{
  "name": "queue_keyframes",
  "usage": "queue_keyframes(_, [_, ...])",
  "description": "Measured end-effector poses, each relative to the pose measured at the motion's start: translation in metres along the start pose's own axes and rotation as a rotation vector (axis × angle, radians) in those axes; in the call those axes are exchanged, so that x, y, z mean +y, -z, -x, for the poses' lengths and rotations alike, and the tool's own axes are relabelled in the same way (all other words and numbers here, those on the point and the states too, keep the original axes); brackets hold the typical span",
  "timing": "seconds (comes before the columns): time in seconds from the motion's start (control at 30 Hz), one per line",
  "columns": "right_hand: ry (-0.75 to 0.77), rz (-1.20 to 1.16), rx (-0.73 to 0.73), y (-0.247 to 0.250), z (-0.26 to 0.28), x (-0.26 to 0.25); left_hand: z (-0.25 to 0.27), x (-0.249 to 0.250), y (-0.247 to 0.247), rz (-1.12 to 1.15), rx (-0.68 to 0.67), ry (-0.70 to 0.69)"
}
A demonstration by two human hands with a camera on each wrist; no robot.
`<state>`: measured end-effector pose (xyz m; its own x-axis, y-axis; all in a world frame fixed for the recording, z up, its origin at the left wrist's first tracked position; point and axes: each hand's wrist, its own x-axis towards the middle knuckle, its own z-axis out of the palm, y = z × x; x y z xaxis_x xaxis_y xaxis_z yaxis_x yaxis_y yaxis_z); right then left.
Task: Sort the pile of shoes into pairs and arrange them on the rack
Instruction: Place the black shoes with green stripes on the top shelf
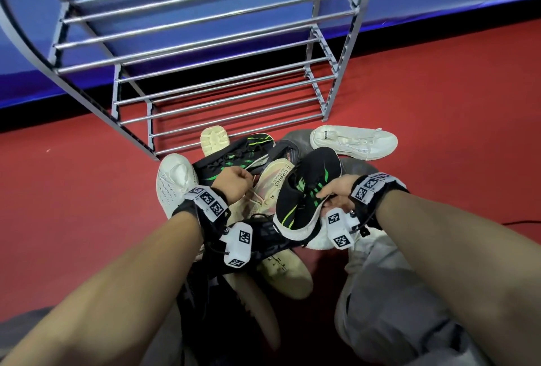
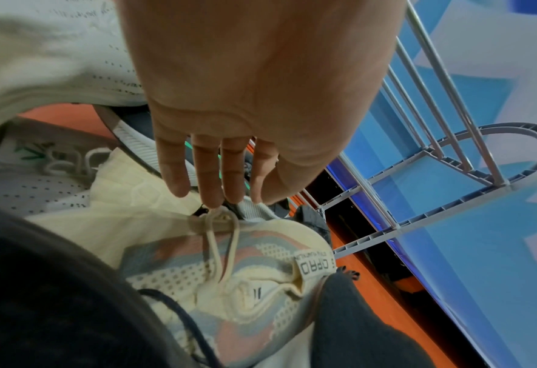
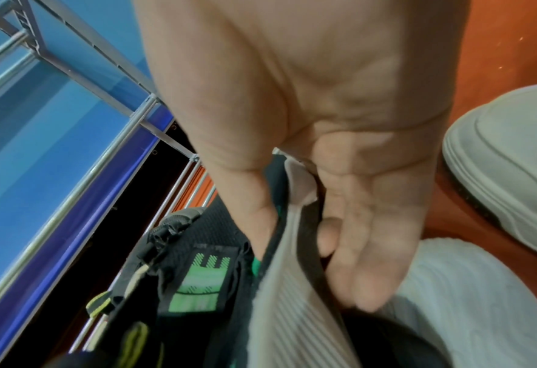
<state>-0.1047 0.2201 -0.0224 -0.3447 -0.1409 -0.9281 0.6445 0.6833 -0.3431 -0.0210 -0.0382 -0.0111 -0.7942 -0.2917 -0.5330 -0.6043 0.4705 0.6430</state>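
A pile of mixed shoes lies on the red floor in front of the grey metal rack [image 1: 222, 72], whose bars are bare. My right hand [image 1: 333, 190] grips a black shoe with green stripes [image 1: 304, 198], lifted at the right of the pile; in the right wrist view the thumb lies on its upper [image 3: 204, 274] and the fingers [image 3: 364, 261] lie under its ribbed sole. Its matching black-and-green shoe [image 1: 234, 157] lies at the back of the pile. My left hand [image 1: 234, 182] reaches down with straight fingers [image 2: 210, 184], their tips touching the lace of a cream, pink and blue shoe [image 2: 229, 274].
A white knit shoe [image 1: 172, 184] lies left of the pile and a white sneaker [image 1: 354, 141] at the right by the rack's foot. A cream sole [image 1: 212, 138] leans near the lowest bar. Dark shoes [image 1: 205, 292] and a cream one [image 1: 287, 272] lie near my knees [image 1: 395, 292].
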Motion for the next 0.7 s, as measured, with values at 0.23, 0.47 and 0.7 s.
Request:
queue_keyframes(0.23, [0.111, -0.230, 0.138, 0.003, 0.034, -0.016, 0.005, -0.013, 0.017, -0.007, 0.065, -0.028])
queue_keyframes(0.47, [0.392, -0.353, 0.148, 0.000, 0.080, -0.036, 0.001, -0.016, 0.028, -0.003, 0.095, -0.032])
queue_keyframes(0.7, [0.467, -0.346, 0.073, -0.021, 0.083, -0.072, -0.005, -0.011, 0.042, -0.196, 0.158, 0.081])
